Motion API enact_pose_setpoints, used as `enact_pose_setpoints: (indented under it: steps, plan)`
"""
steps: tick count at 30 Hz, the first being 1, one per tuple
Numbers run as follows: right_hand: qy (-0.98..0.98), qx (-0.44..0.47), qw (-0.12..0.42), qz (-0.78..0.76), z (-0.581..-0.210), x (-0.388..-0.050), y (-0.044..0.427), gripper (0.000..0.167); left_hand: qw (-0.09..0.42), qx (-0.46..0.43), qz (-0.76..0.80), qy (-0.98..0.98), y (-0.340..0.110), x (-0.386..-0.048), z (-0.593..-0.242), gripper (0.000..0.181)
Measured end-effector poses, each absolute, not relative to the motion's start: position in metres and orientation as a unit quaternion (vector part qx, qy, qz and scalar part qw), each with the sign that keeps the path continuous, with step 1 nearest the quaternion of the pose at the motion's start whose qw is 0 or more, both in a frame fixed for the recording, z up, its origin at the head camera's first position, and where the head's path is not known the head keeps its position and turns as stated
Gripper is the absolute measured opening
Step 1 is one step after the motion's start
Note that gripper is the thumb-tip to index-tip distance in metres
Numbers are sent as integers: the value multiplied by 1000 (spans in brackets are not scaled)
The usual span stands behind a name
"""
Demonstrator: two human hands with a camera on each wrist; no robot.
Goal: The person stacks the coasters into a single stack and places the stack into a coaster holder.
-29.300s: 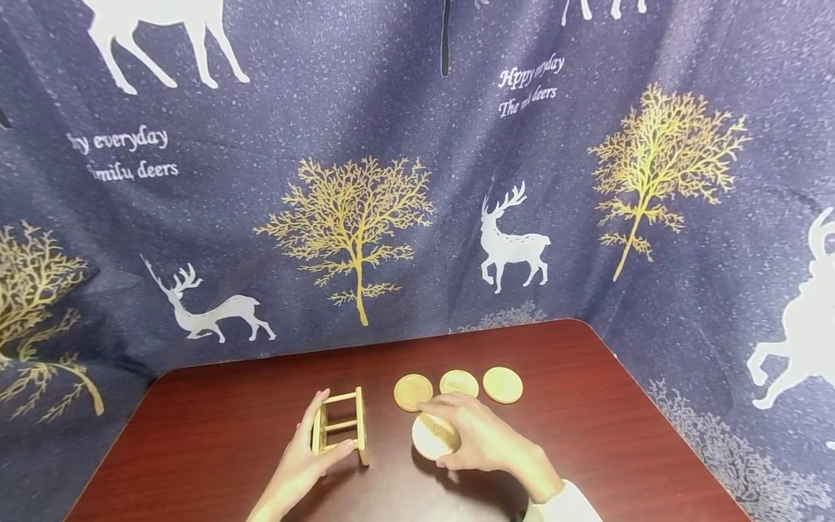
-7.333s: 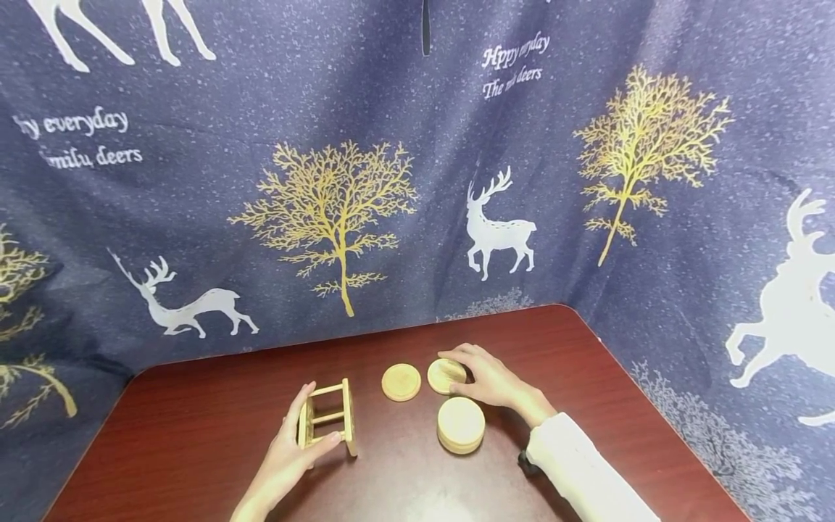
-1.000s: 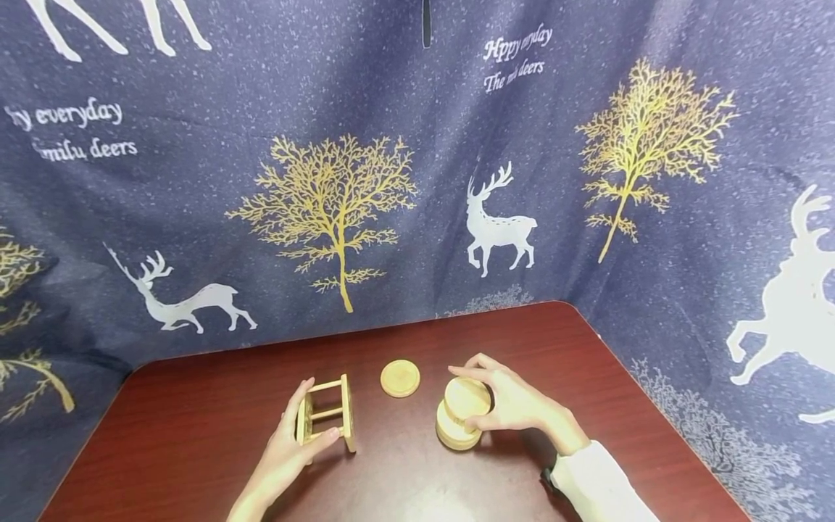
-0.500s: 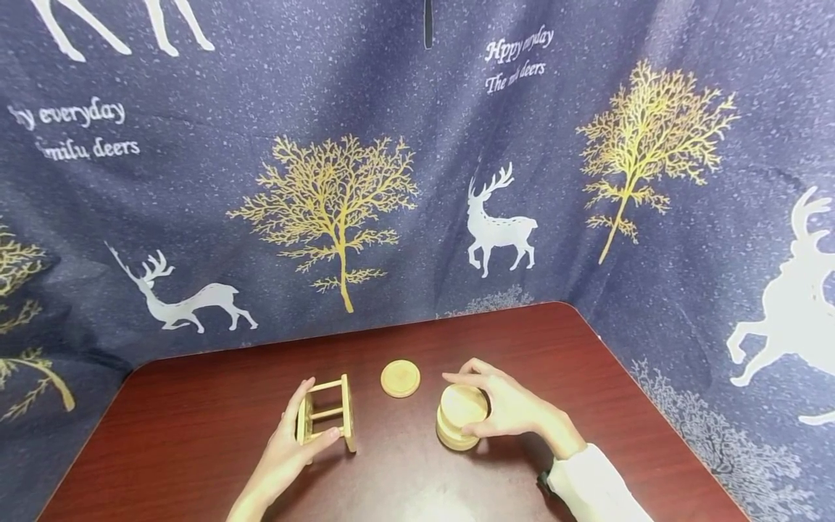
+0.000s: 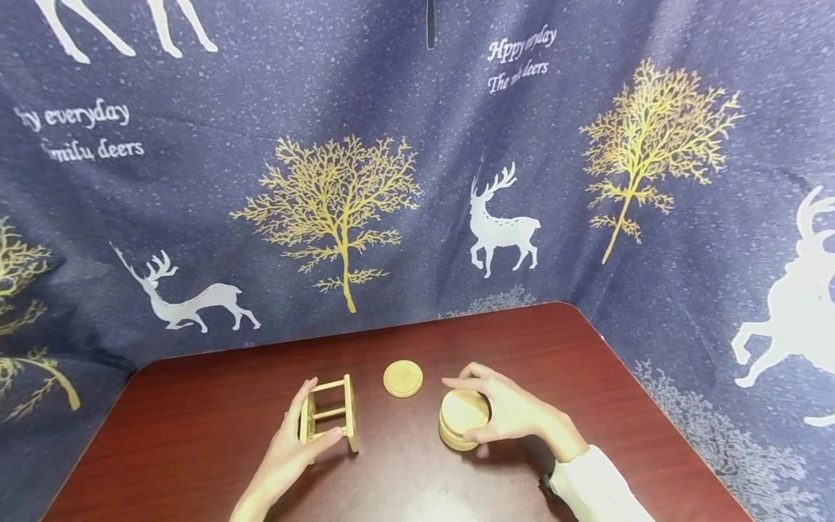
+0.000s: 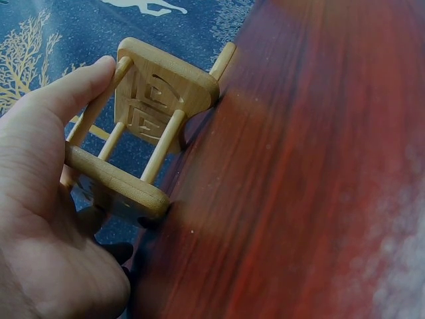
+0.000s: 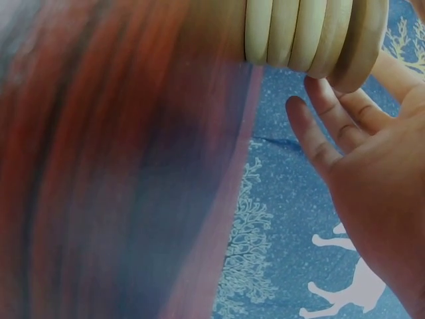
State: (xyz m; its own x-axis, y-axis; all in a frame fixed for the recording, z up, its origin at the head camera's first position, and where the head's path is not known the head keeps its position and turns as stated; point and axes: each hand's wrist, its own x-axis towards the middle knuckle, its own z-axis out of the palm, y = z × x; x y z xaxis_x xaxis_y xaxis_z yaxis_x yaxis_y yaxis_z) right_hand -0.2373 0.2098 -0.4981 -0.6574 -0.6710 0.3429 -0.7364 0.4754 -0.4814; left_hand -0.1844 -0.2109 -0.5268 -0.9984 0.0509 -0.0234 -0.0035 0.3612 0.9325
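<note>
My left hand (image 5: 283,455) grips a small wooden rack (image 5: 350,415) that stands on the table, made of two carved end plates joined by rods. In the left wrist view, the fingers and thumb of the left hand (image 6: 50,193) hold the near plate and a rod of the rack (image 6: 156,93). To the right, my right hand (image 5: 515,413) holds the top disc (image 5: 464,411) of a stack of round wooden discs by its edge. The right wrist view shows several stacked discs (image 7: 305,33) with the right hand (image 7: 378,173) at the top one.
One round wooden disc (image 5: 403,378) lies flat on the reddish-brown table (image 5: 215,406) between the rack and the stack, farther back. Behind the table hangs a blue cloth (image 5: 417,217) printed with deer and trees.
Since one second ago, the right hand has lowered its disc from a tilted, offset position onto the stack, where it lies nearly aligned. The left hand stays on the rack.
</note>
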Motion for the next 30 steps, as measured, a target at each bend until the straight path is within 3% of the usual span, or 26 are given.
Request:
enact_pose_setpoints:
  steps: [30]
  plan:
    - [-859, 414, 32, 300, -498, -236, 209, 89, 15, 22, 545, 838, -211, -187, -528, 108]
